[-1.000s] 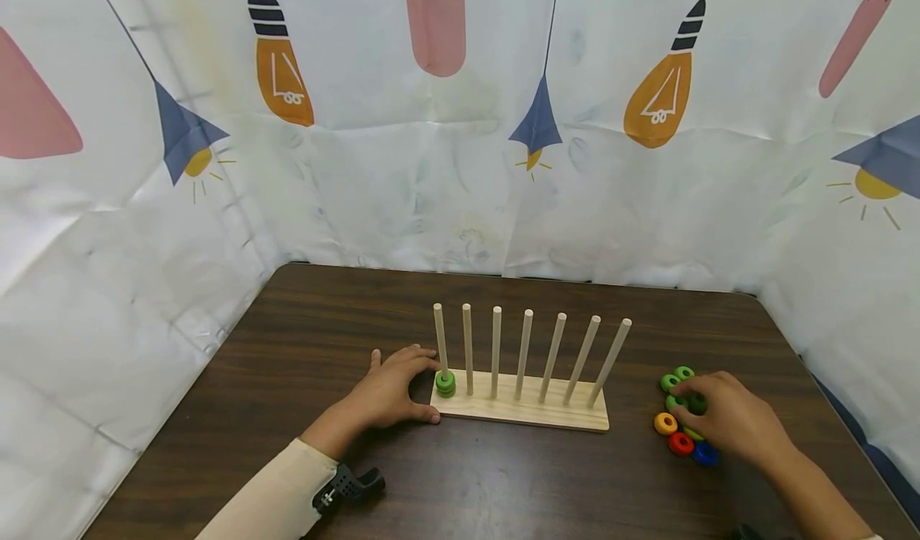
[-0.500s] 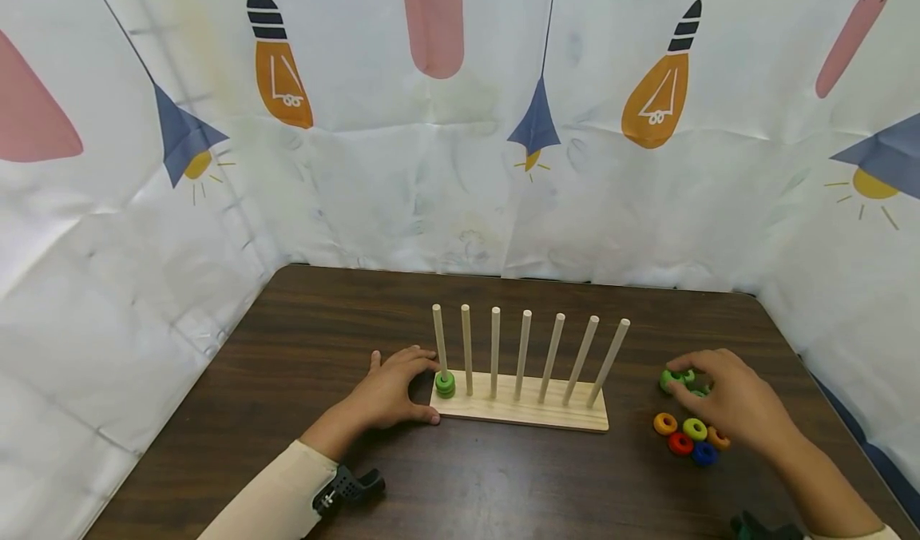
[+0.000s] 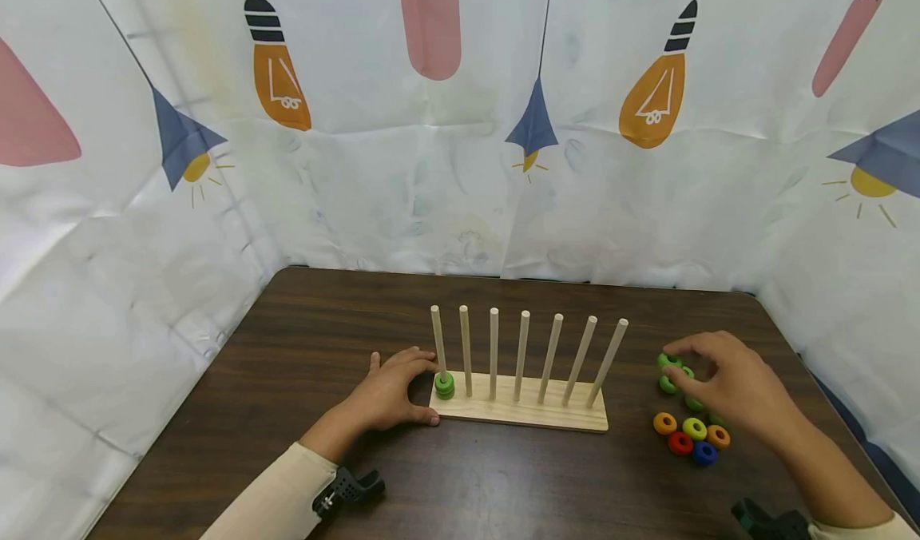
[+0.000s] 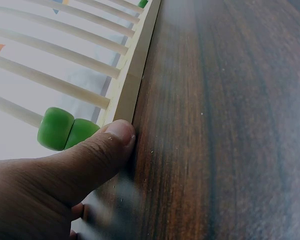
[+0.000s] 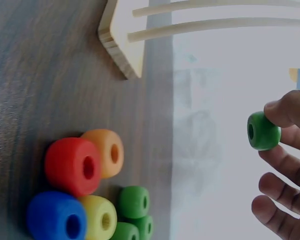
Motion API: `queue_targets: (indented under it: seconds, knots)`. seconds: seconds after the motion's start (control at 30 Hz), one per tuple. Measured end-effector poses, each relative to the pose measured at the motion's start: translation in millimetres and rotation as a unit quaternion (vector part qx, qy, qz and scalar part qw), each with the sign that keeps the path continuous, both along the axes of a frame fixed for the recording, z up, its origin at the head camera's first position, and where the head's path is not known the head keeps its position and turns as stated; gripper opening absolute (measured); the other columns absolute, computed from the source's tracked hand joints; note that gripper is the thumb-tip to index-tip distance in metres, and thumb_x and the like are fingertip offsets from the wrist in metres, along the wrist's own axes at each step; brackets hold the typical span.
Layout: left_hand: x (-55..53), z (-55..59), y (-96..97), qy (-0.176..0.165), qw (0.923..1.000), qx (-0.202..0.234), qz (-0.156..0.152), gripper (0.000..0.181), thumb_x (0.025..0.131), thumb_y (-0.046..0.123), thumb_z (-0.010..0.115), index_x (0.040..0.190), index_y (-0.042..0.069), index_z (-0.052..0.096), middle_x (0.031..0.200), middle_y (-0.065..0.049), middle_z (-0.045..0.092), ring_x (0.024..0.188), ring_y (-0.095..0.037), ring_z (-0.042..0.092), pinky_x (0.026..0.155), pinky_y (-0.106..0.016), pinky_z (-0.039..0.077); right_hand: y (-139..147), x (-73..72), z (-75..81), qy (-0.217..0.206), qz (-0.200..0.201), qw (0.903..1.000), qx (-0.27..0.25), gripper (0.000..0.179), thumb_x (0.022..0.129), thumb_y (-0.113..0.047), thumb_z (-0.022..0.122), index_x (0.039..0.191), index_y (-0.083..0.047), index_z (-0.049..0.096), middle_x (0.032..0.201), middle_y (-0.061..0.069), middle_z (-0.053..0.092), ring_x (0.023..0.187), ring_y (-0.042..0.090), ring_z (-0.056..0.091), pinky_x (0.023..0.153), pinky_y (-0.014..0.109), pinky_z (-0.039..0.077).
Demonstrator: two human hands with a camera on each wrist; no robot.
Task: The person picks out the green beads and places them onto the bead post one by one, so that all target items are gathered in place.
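A wooden peg board point(image 3: 532, 404) with a row of upright pegs stands on the dark table. Two green beads point(image 3: 445, 386) are stacked on its leftmost peg. My left hand point(image 3: 391, 390) holds that end of the board, thumb point(image 4: 121, 134) at the front edge and fingers reaching behind. Off to the right, my right hand point(image 3: 740, 384) pinches one green bead point(image 5: 264, 131) between thumb and fingers, raised above the table. Below it lie loose green beads point(image 3: 693, 403), partly hidden by the hand.
Nearer me than the loose green beads lie a red bead point(image 3: 680, 443), a blue bead point(image 3: 704, 453), a yellow bead point(image 3: 694, 428) and two orange beads point(image 3: 664, 423). A white printed cloth point(image 3: 460, 204) hangs behind the brown table point(image 3: 345, 308).
My right hand has moved away from me and up from the bead pile with a green bead, uncovering the yellow bead and an orange one. My left hand stays on the board.
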State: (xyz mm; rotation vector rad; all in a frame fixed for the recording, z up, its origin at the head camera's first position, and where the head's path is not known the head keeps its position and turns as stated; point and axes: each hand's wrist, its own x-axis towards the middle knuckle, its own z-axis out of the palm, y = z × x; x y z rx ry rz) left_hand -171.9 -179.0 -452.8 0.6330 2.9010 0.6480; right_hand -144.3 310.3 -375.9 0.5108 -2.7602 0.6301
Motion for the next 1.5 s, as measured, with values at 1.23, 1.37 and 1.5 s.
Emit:
queue_targets:
  seconds: [1.23, 1.37, 1.5]
  knots:
    - [-0.3, 0.3, -1.0, -0.006, 1.0000, 0.003, 0.001, 0.073, 0.073, 0.049, 0.092, 0.135, 0.022, 0.065, 0.154, -0.003, 0.049, 0.149, -0.032, 0.032, 0.110, -0.080, 0.002, -33, -9.9, 62.5, 0.085, 0.058, 0.9942, 0.031, 0.029, 0.082, -0.016, 0.088, 0.109, -0.019, 0.077, 0.104, -0.006, 0.069, 0.081, 0.010, 0.053, 0.063, 0.029, 0.049]
    - [-0.2, -0.2, -1.6, -0.006, 1.0000, 0.004, 0.000, 0.073, 0.073, 0.049, 0.092, 0.136, 0.022, 0.065, 0.154, -0.004, 0.048, 0.149, -0.032, 0.032, 0.110, -0.080, 0.002, -37, -10.6, 68.9, 0.086, 0.057, 0.9941, 0.031, 0.031, 0.082, -0.017, 0.088, 0.110, -0.020, 0.078, 0.105, -0.006, 0.069, 0.083, 0.011, 0.054, 0.064, 0.031, 0.050]
    - [-0.2, -0.3, -1.6, -0.006, 1.0000, 0.006, -0.001, 0.073, 0.073, 0.049, 0.092, 0.136, 0.022, 0.065, 0.154, -0.004, 0.048, 0.149, -0.032, 0.032, 0.110, -0.080, 0.002, -40, -11.3, 73.5, 0.096, 0.066, 0.9928, 0.029, 0.033, 0.080, -0.016, 0.089, 0.111, -0.019, 0.078, 0.104, -0.007, 0.070, 0.084, 0.010, 0.055, 0.064, 0.032, 0.051]
